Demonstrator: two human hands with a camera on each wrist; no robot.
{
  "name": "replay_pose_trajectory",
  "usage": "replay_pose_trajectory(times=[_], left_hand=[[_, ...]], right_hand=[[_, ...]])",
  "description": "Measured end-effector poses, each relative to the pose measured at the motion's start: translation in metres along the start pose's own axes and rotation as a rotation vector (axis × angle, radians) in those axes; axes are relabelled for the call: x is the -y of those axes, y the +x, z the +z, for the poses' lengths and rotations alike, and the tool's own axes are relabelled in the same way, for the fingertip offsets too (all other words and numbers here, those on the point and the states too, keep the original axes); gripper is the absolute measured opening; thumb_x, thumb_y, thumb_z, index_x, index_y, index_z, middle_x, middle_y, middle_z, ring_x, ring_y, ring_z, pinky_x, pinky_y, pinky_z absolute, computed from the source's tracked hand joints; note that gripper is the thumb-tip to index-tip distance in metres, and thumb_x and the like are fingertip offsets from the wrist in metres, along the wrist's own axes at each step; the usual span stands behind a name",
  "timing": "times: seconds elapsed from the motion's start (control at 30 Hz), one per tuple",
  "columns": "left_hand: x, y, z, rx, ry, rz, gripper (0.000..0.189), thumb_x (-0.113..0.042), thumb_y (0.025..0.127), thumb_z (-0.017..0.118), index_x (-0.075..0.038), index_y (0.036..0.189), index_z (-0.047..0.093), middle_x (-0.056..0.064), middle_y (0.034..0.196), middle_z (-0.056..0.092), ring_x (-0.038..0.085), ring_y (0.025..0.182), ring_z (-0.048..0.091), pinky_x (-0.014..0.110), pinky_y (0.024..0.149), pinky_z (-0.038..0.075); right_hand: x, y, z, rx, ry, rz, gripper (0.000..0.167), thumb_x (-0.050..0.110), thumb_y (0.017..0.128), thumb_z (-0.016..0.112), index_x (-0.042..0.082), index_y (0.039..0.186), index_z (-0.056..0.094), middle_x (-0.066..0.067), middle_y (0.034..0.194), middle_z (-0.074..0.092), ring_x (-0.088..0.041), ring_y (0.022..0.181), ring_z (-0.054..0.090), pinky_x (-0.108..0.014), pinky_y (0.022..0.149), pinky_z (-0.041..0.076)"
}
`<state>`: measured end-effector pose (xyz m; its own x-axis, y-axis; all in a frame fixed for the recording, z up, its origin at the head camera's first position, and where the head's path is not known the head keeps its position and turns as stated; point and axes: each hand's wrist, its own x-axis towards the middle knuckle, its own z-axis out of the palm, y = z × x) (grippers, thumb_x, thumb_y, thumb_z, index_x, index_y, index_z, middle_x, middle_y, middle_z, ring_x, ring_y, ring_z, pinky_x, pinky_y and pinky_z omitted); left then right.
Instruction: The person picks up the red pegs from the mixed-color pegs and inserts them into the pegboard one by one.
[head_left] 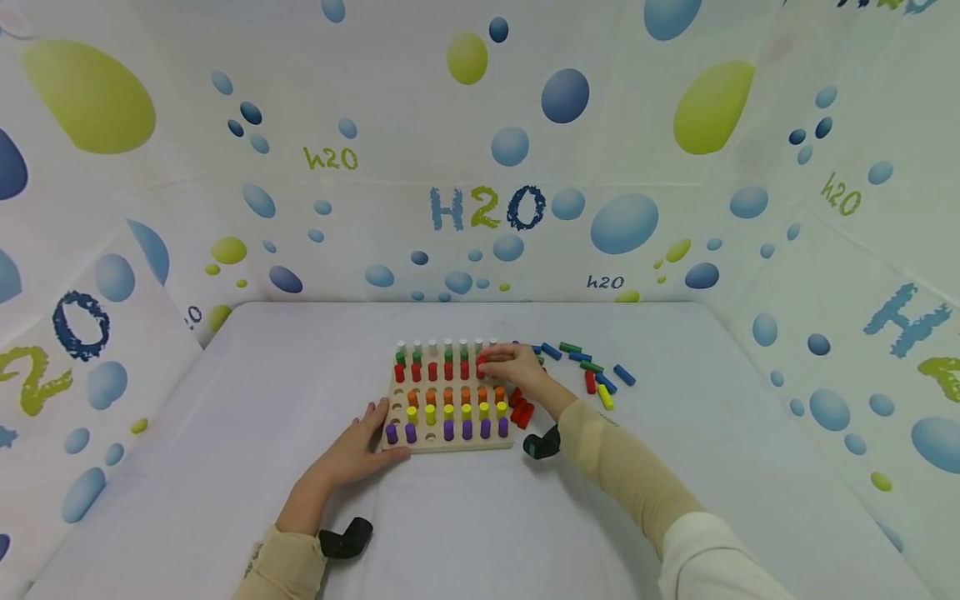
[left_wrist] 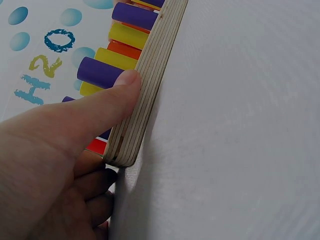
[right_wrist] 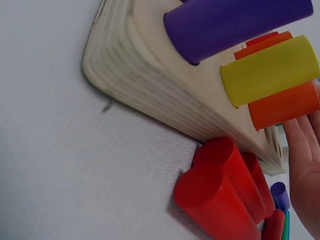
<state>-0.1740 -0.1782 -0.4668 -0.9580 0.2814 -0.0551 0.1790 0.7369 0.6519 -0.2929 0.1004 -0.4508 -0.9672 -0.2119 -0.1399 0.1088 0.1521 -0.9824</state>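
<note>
A wooden pegboard [head_left: 450,447] with rows of coloured pegs lies in the middle of the table. My left hand [head_left: 352,450] grips its near left corner; in the left wrist view the thumb [left_wrist: 107,105] presses the layered front edge while the fingers lie along the left side. At the right part of the red row, my right hand [head_left: 513,367] pinches a red peg [head_left: 481,365] standing upright at the board. Only part of that hand appears in the right wrist view, behind an orange peg [right_wrist: 282,107], so its fingertips are hidden there.
Loose red pegs [head_left: 522,413] lie against the board's right side. Further right are scattered blue pegs [head_left: 624,375], green pegs [head_left: 570,347] and a yellow peg [head_left: 604,397]. Patterned cloth walls [head_left: 405,225] stand behind and beside the white table [head_left: 465,533].
</note>
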Motion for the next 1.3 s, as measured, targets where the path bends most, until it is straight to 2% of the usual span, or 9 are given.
replay_pose_trajectory(times=[0.33, 0.87, 1.13, 1.3], left_hand=[[-0.002, 0.0, -0.001, 0.002, 0.005, -0.005, 0.098, -0.048, 0.079, 0.066, 0.005, 0.144, 0.014, 0.024, 0.147, 0.016, 0.038, 0.136, 0.009, 0.05, 0.11, 0.006], [0.0, 0.0, -0.001, 0.005, 0.004, -0.004, 0.098, -0.048, 0.079, 0.066, 0.004, 0.144, 0.014, 0.025, 0.148, 0.014, 0.038, 0.136, 0.008, 0.05, 0.11, 0.006], [-0.001, -0.001, -0.001, 0.004, 0.01, 0.005, 0.097, -0.048, 0.079, 0.065, 0.004, 0.144, 0.015, 0.027, 0.147, 0.015, 0.039, 0.136, 0.009, 0.05, 0.11, 0.008], [-0.002, -0.002, -0.002, 0.011, 0.001, -0.013, 0.097, -0.049, 0.08, 0.065, 0.003, 0.144, 0.014, 0.026, 0.147, 0.013, 0.039, 0.136, 0.008, 0.051, 0.11, 0.007]], right_hand=[[-0.005, 0.002, 0.001, 0.002, -0.036, 0.014, 0.027, 0.011, 0.079, 0.072, 0.007, 0.106, 0.067, -0.007, 0.104, 0.067, -0.018, 0.098, 0.061, -0.029, 0.087, 0.05], [-0.005, 0.002, 0.002, 0.016, -0.009, 0.004, 0.027, 0.006, 0.079, 0.071, 0.003, 0.106, 0.067, -0.011, 0.1, 0.068, -0.018, 0.092, 0.064, -0.028, 0.084, 0.051], [-0.004, -0.003, -0.006, 0.042, -0.012, -0.02, 0.032, 0.011, 0.08, 0.07, 0.005, 0.111, 0.065, -0.009, 0.109, 0.066, -0.019, 0.101, 0.061, -0.03, 0.088, 0.049], [-0.002, -0.007, -0.016, 0.056, -0.091, -0.037, 0.036, 0.02, 0.08, 0.072, 0.011, 0.114, 0.065, -0.004, 0.112, 0.065, -0.017, 0.104, 0.06, -0.029, 0.088, 0.049]])
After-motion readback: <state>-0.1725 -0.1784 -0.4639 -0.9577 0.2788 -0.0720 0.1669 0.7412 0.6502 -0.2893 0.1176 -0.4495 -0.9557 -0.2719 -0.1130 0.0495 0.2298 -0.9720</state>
